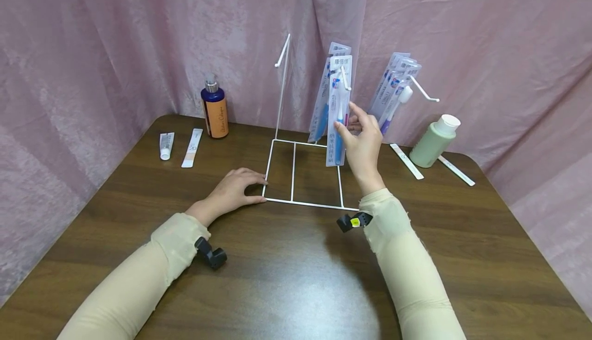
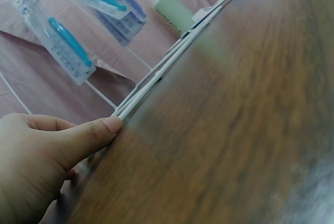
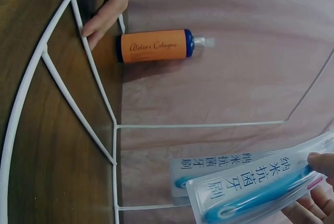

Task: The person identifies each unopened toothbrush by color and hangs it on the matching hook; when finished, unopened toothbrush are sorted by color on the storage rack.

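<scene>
head view: blue-and-orange bottle [image 1: 215,107], small tube [image 1: 166,145] and flat strip [image 1: 192,147] back left, green bottle [image 1: 435,140] back right, more packs [image 1: 394,86] on the right hook; brown wood table [image 1: 287,273], pink curtain [image 1: 115,42] behind. right hand [image 1: 361,142] pinches the toothbrush pack [image 1: 339,109], hanging upright, long axis vertical, on the wire rack [image 1: 300,175]'s middle hook. left hand [image 1: 233,191] lies flat on the rack base corner. left wrist view: thumb straight against the base wire. right wrist view: fingertips [image 3: 318,162] clamp the pack's edge.
</scene>
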`<state>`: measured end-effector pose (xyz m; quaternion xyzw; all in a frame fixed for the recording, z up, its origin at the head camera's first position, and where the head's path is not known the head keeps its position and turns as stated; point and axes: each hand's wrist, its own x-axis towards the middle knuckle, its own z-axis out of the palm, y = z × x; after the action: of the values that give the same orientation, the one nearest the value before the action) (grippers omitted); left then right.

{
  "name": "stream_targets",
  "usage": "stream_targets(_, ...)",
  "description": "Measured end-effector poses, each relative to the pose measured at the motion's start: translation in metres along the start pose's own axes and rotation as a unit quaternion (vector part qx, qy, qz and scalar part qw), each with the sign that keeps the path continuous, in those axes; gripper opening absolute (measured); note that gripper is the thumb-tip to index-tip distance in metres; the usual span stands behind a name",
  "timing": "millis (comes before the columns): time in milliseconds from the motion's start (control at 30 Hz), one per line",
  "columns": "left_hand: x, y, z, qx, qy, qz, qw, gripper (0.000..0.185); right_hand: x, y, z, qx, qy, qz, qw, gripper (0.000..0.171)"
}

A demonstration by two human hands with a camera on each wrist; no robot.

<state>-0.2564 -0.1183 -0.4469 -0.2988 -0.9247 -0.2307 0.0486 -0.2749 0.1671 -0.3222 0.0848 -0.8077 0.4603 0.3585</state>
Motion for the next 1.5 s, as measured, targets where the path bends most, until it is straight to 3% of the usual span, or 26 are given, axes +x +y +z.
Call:
stream_targets(467, -0.001, 0.002, -0.002, -0.001, 0.002, 0.002, 1.0000, 0.044, 0.014, 0.007, 0.015, -0.015, -0.018, 0.027, 0.999, 0.048)
stream_targets(800, 0.000, 0.001, -0.002, 0.003, 0.003, 0.001, 1.0000, 0.045, 0.017, 0.004, 0.002, -0.031, -0.059, 0.037, 0.997, 0.046)
stream_targets(1033, 0.000, 0.001, -0.002, 0.002, 0.004, 0.005, 1.0000, 0.045, 0.017, -0.002, -0.011, -0.049, -0.081, 0.019, 0.995, 0.045)
stream_targets(1267, 0.000, 0.001, -0.001, 0.003, 0.001, 0.005, 1.0000, 0.045, 0.015, -0.010, -0.029, -0.088, -0.137, 0.021, 0.986, 0.047)
stream_targets(1500, 0.000, 0.002, -0.002, -0.002, 0.000, 0.001, 1.0000, 0.045, 0.009, -0.013, -0.050, -0.135, -0.201, 0.021, 0.970, 0.048)
